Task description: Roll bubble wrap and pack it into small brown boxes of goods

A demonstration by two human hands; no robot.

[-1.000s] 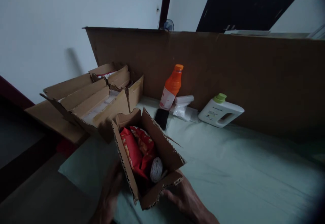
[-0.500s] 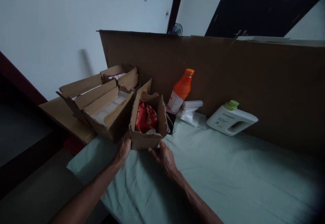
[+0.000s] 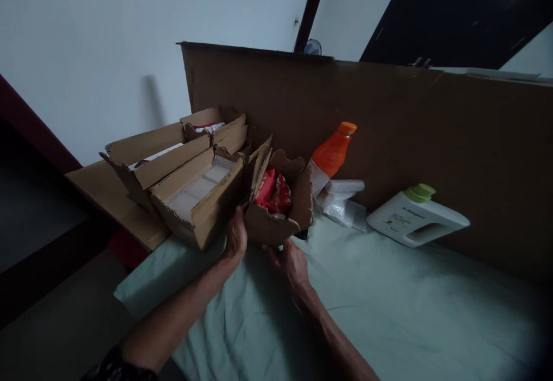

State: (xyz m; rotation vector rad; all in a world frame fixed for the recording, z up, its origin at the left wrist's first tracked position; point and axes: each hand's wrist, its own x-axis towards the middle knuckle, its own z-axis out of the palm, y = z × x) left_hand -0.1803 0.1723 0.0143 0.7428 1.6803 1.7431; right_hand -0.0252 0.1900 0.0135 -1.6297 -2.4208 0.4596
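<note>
Both hands are on an open cardboard box (image 3: 270, 228) that holds shiny red packets (image 3: 274, 191). My left hand (image 3: 236, 236) presses along its near left side, the fingertips partly hidden behind the cardboard. At the lower front right edge, my right hand (image 3: 294, 263) grips with its fingers curled under the box. Just right of the box, an orange-capped bottle of orange liquid (image 3: 330, 156) leans to the right. On the left stands another cardboard box (image 3: 216, 211) with clear plastic packs (image 3: 203, 188) inside.
More open cardboard trays (image 3: 147, 145) sit at the far left. Clear plastic packaging (image 3: 345, 211) and a white jug with a green cap (image 3: 415, 220) lie right of the bottle. A tall cardboard panel (image 3: 389, 116) stands behind them. Green cloth (image 3: 389, 312) covers the surface.
The box with the red packets has shifted right and turned slightly, both hands moving with it. The orange bottle leans further right. The whole view has also shifted a little.
</note>
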